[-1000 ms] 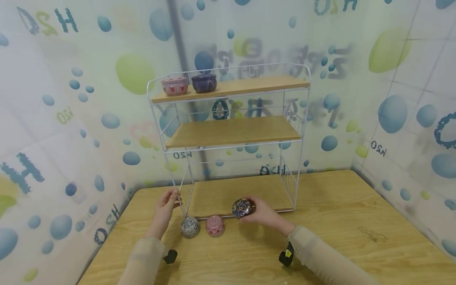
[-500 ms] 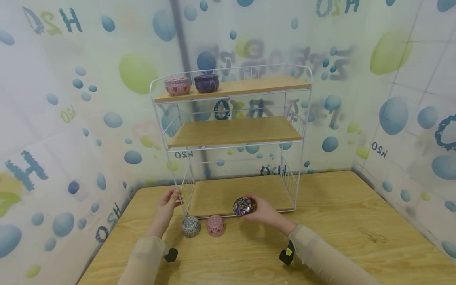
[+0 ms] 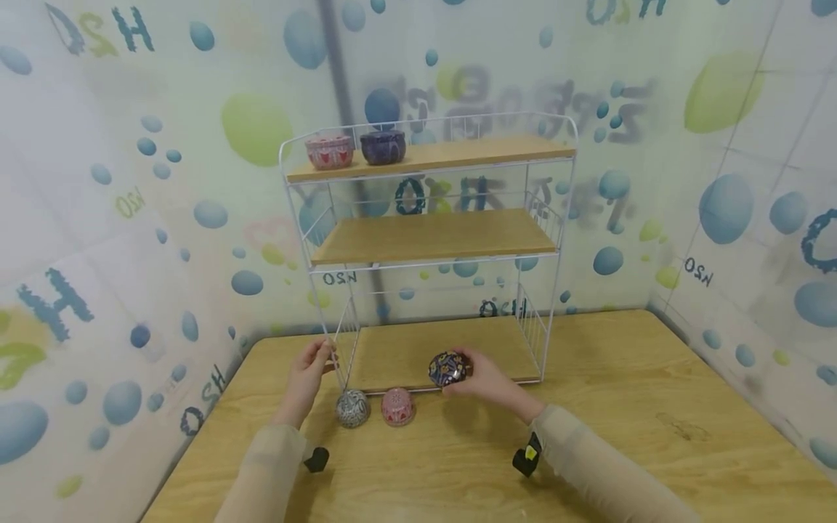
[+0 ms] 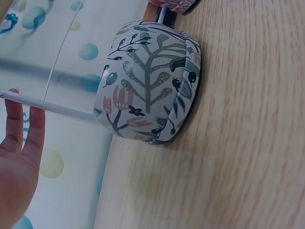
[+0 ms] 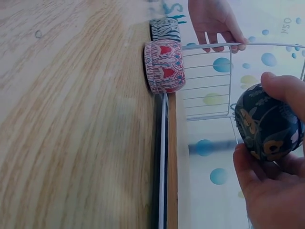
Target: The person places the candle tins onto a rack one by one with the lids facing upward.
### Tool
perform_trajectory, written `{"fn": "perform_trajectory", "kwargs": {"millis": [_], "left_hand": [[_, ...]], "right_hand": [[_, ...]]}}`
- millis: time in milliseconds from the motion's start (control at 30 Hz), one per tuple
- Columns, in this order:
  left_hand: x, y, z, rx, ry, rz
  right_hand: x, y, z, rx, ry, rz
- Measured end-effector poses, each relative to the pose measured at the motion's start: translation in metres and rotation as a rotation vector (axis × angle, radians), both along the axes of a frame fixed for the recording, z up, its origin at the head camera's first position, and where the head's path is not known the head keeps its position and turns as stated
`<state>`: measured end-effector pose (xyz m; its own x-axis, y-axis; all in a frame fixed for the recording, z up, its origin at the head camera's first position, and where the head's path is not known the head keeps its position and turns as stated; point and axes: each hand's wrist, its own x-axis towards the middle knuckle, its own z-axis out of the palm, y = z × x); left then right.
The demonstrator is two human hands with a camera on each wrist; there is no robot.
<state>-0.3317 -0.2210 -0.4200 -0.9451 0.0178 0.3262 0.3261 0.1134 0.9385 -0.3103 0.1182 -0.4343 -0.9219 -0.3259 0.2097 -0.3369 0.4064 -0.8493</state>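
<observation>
My right hand (image 3: 485, 379) holds a dark blue floral bowl (image 3: 447, 369) above the front edge of the bottom shelf. In the right wrist view, thumb and fingers grip the bowl (image 5: 268, 123) from its sides. My left hand (image 3: 307, 378) pinches the front left post of the white wire rack (image 3: 325, 309). Close to that post, a grey-and-white patterned bowl (image 3: 352, 408) lies upside down on the table. Beside it is a pink bowl with red motifs (image 3: 397, 407), also upside down. The left wrist view shows leaf and tulip patterns on the grey-white bowl (image 4: 147, 81).
The rack has three wooden boards, including the middle shelf (image 3: 431, 236). A pink bowl (image 3: 330, 152) and a dark purple-blue bowl (image 3: 383, 147) stand upright on the top shelf (image 3: 490, 149). Patterned walls enclose the wooden table (image 3: 628, 428) at the back and sides.
The head view has shifted slightly. My right hand holds the dark bowl almost still, perhaps a touch higher, and my left hand stays on the rack post.
</observation>
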Motion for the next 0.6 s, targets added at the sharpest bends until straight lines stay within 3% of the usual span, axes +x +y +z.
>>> {"fn": "perform_trajectory", "kwargs": {"millis": [67, 267, 600], "left_hand": [[0.001, 0.001, 0.0, 0.002, 0.008, 0.002], [-0.017, -0.006, -0.021, 0.031, 0.053, 0.01], [-0.013, -0.004, -0.012, 0.039, 0.001, 0.003]], "right_hand": [[0.0, 0.0, 0.002, 0.007, 0.009, 0.002], [0.001, 0.0, 0.006, -0.001, 0.012, 0.018], [0.0, 0.002, 0.008, -0.047, -0.004, 0.028]]}}
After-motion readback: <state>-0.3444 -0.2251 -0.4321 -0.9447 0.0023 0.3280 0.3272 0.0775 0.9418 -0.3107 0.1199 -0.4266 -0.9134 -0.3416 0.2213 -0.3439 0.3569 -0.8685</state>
